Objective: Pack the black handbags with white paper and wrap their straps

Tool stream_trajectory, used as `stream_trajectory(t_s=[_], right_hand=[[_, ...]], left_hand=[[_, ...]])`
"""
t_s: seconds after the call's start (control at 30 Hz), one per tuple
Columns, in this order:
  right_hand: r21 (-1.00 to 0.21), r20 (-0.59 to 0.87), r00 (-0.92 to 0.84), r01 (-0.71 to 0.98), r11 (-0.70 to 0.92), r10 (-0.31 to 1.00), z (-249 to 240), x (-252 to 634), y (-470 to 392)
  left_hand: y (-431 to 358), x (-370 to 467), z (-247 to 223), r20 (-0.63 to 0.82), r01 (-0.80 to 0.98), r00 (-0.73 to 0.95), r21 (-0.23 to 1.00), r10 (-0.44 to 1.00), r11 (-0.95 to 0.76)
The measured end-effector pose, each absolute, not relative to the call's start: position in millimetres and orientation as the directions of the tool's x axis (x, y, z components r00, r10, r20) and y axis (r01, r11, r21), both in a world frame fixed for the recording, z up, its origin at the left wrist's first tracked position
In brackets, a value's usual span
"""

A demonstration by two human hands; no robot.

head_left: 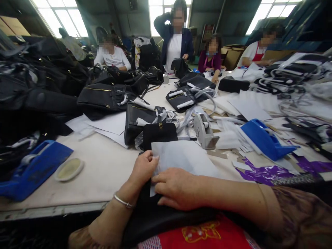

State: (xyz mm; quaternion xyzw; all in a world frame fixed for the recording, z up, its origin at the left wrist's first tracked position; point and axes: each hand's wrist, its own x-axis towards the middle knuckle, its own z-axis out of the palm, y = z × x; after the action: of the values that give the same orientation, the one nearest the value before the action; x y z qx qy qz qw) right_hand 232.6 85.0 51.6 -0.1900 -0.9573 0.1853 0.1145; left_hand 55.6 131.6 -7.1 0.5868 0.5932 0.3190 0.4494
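Note:
A white sheet of paper (185,157) lies slanted over a black bag (160,133) in front of me. My left hand (144,167) pinches the sheet's left edge between thumb and fingers. Just below it, my right hand (176,188) rests with bent fingers on the lower left part of the sheet, against the black bag. Whether its fingertips grip the paper is hidden. The bag's flap with a small gold clasp shows above the sheet. Right behind stands another black bag (133,121) with white-wrapped straps.
A blue tape dispenser (38,169) and a round pale dish (69,169) sit at left. A grey tape dispenser (204,131) and a second blue dispenser (267,138) stand at right, among papers and purple plastic (259,171). Bags pile up at left; several people work across the table.

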Motion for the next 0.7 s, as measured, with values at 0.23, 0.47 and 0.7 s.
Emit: stream_trajectory(t_s=[0.23, 0.47, 0.7], right_hand=[[-0.486, 0.121, -0.812, 0.453, 0.747, 0.571, 47, 246, 131], [-0.252, -0.204, -0.683, 0.729, 0.637, 0.701, 12, 230, 128], [-0.283, -0.254, -0.620, 0.782, 0.556, 0.743, 16, 214, 115]], left_hand=[[132, 19, -6, 0.139, 0.842, -0.057, 0.538, 0.989, -0.027], [145, -4, -17, 0.124, 0.906, -0.096, 0.421, 0.988, 0.036], [97, 45, 85, 0.461, 0.861, 0.327, 0.214, 0.825, -0.461]])
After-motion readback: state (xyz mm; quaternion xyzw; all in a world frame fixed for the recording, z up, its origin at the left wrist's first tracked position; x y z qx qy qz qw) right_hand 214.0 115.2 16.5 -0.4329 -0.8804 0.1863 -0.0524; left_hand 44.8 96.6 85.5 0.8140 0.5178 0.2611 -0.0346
